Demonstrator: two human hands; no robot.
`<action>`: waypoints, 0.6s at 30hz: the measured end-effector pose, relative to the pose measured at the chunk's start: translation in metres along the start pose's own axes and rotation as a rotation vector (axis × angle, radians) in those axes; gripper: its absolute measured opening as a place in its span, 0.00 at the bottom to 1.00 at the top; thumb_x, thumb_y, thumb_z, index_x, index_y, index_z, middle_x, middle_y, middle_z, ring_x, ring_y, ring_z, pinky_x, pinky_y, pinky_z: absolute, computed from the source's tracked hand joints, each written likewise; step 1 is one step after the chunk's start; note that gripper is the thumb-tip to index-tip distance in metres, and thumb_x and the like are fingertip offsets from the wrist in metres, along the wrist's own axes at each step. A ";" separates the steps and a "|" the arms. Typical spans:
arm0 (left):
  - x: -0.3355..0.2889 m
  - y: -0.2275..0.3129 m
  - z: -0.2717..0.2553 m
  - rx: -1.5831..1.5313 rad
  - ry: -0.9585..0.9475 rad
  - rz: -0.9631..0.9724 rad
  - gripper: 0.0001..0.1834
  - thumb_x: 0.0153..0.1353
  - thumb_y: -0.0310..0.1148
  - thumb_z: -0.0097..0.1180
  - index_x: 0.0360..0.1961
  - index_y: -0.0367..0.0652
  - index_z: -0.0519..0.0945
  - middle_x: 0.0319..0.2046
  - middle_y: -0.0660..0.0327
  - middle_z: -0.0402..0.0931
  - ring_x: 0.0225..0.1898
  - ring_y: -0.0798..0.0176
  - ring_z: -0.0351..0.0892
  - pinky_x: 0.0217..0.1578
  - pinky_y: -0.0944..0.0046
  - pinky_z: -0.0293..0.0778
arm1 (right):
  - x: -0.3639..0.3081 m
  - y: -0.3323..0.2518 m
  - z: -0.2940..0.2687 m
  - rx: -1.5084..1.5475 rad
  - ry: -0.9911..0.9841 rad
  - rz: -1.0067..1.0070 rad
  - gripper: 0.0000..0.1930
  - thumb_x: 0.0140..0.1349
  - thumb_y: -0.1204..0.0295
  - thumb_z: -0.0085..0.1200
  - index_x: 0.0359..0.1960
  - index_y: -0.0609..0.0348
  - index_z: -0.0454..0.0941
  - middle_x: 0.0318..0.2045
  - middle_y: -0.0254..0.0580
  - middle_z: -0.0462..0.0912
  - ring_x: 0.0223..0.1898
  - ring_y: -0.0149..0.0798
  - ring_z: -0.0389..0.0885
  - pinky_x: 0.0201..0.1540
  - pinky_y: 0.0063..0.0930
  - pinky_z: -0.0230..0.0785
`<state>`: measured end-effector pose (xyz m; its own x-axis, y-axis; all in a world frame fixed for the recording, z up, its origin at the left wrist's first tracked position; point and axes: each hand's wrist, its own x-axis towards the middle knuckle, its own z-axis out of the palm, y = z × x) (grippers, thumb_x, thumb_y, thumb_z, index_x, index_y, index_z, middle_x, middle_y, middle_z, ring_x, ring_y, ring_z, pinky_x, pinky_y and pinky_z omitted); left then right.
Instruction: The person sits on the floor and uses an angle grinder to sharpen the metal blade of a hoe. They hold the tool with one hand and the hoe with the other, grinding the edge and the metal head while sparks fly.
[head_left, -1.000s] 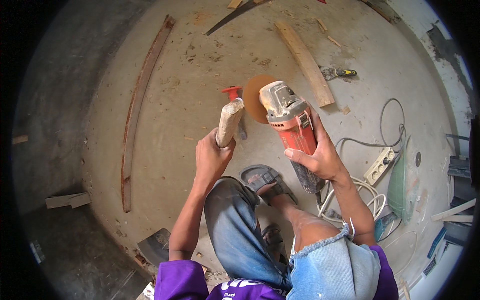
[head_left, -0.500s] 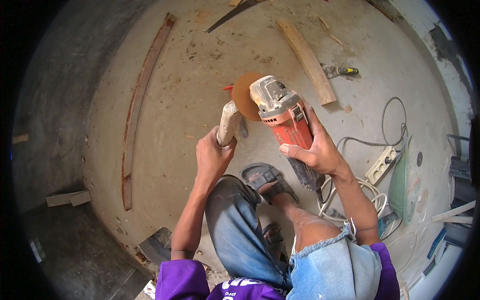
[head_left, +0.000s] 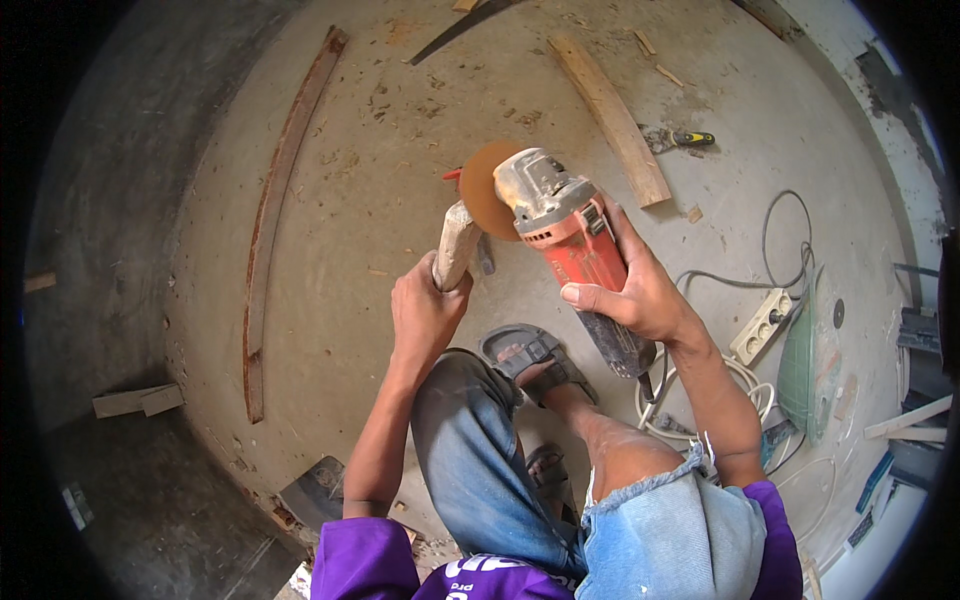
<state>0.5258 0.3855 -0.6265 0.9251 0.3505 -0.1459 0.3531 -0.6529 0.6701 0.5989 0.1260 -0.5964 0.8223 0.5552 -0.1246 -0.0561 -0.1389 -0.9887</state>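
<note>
Your left hand (head_left: 425, 308) gripped the pale bar (head_left: 457, 245), likely bracing it beside the grinder (head_left: 580, 250) your right hand (head_left: 650, 300) clasped.

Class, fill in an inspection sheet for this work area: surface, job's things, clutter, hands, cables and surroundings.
Surface: concrete floor, littered with small debris.
Job's things: grinder with brown disc at the top end of a pale handle; contact cannot be told.
Clutter: plank, long brown strip and scraper on the floor.
Hands: left hand grips the handle; right hand grips the grinder body.
Cables: pale cable coiled on the right; dark cable near a socket strip.
Surroundings: pale wall with dark patches, upper right.
</note>
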 end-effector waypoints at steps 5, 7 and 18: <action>0.000 0.003 0.000 -0.008 0.002 0.006 0.15 0.63 0.37 0.63 0.34 0.32 0.80 0.21 0.48 0.78 0.24 0.60 0.76 0.33 0.57 0.75 | 0.005 -0.001 0.000 0.005 0.030 -0.004 0.57 0.54 0.58 0.71 0.79 0.61 0.45 0.71 0.61 0.64 0.73 0.52 0.64 0.74 0.42 0.56; 0.001 0.002 -0.001 0.004 -0.007 0.004 0.15 0.63 0.37 0.63 0.34 0.32 0.80 0.21 0.48 0.78 0.23 0.60 0.76 0.33 0.57 0.75 | 0.003 0.001 0.000 -0.003 0.036 -0.023 0.57 0.54 0.58 0.71 0.79 0.61 0.45 0.71 0.61 0.64 0.73 0.53 0.64 0.74 0.43 0.55; 0.005 0.005 -0.004 -0.060 -0.088 -0.020 0.16 0.62 0.37 0.62 0.30 0.32 0.77 0.20 0.53 0.74 0.23 0.65 0.72 0.31 0.58 0.73 | -0.014 0.016 0.015 -0.112 0.116 -0.129 0.57 0.53 0.63 0.71 0.79 0.56 0.44 0.70 0.64 0.66 0.72 0.58 0.66 0.73 0.45 0.58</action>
<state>0.5313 0.3864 -0.6210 0.9276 0.3012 -0.2209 0.3648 -0.6042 0.7084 0.5783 0.1282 -0.6114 0.8788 0.4769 0.0193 0.1121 -0.1670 -0.9796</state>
